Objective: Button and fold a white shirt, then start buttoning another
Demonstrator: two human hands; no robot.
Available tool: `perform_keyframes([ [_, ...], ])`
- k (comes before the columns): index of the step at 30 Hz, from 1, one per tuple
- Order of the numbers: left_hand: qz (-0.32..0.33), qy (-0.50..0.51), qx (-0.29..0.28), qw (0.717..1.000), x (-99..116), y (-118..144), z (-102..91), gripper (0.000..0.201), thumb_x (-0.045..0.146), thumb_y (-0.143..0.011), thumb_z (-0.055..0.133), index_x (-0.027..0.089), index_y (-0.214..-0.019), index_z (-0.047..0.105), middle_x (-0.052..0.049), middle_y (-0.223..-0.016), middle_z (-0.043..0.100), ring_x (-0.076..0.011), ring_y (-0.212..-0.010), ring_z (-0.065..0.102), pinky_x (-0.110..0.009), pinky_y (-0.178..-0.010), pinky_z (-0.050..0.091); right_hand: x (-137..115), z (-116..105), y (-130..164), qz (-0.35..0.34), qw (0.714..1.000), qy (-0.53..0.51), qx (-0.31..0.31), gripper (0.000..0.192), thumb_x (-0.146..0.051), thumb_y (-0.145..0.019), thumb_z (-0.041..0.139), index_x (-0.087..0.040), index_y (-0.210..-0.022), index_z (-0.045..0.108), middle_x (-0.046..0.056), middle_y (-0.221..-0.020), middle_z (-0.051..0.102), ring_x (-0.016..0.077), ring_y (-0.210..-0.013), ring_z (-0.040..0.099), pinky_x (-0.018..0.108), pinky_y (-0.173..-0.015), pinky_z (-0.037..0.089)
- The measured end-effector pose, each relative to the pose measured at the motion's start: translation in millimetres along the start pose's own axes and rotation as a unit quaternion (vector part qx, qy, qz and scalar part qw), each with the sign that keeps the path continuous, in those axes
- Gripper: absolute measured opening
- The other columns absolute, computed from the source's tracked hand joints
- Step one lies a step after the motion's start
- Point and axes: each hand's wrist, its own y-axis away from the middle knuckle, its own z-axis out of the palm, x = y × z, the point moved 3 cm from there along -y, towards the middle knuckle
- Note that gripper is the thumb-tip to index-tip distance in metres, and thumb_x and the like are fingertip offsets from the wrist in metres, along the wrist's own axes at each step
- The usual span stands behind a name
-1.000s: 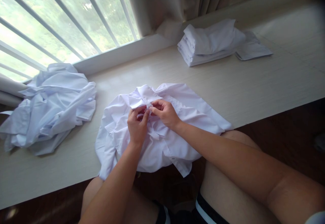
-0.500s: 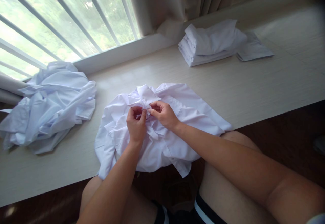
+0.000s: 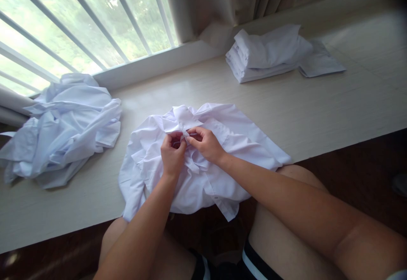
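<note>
A white shirt [image 3: 229,144] lies crumpled on the pale window ledge [image 3: 305,110] in front of me, its lower edge hanging over the front. My left hand [image 3: 171,155] and my right hand [image 3: 206,144] meet just below the collar [image 3: 182,117]. Both pinch the shirt's front edges together with thumb and fingers. What lies between the fingertips is too small to make out.
A loose heap of light blue-white shirts [image 3: 63,127] lies at the left. A stack of folded white shirts [image 3: 263,53] sits at the back right, with a flat folded piece [image 3: 319,62] beside it. Window bars and a curtain [image 3: 222,0] stand behind. My bare knees are under the ledge.
My hands stay at the same place below the collar; the fingers have shifted slightly and drawn closer together. The view has drifted a little.
</note>
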Motion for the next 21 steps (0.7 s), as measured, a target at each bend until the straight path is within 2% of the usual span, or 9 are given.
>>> perform_keyframes([
  [6, -0.008, 0.039, -0.011, 0.999, -1, 1, 1.3, 0.028, 0.031, -0.079, 0.082, 0.017, -0.100, 0.070, -0.004, -0.092, 0.071, -0.0156, -0.083, 0.068, -0.026, -0.075, 0.055, -1, -2, -1, 0.007, 1.000, 0.015, 0.011, 0.027, -0.035, -0.085, 0.073, -0.017, -0.105, 0.070, 0.006, -0.106, 0.075, 0.0199, -0.099, 0.074, 0.031, -0.089, 0.061],
  [12, -0.065, 0.115, -0.013, 0.991, -10, -4, -0.7, 0.034, 0.032, -0.074, 0.088, 0.017, -0.100, 0.074, -0.005, -0.092, 0.074, -0.0145, -0.081, 0.069, -0.025, -0.073, 0.054, 0, -3, -2, -0.003, 0.999, 0.034, 0.021, 0.026, -0.035, -0.086, 0.073, -0.017, -0.104, 0.071, 0.006, -0.105, 0.075, 0.0185, -0.097, 0.074, 0.029, -0.088, 0.060],
  [21, -0.098, 0.126, -0.022, 0.987, -13, -8, -1.5, 0.037, 0.034, -0.069, 0.091, 0.016, -0.099, 0.078, -0.005, -0.087, 0.076, -0.0137, -0.072, 0.067, -0.026, -0.068, 0.054, -3, -5, -3, -0.006, 0.998, 0.056, 0.042, 0.022, -0.033, -0.087, 0.070, -0.017, -0.102, 0.071, 0.006, -0.102, 0.075, 0.0175, -0.094, 0.073, 0.028, -0.086, 0.060],
])
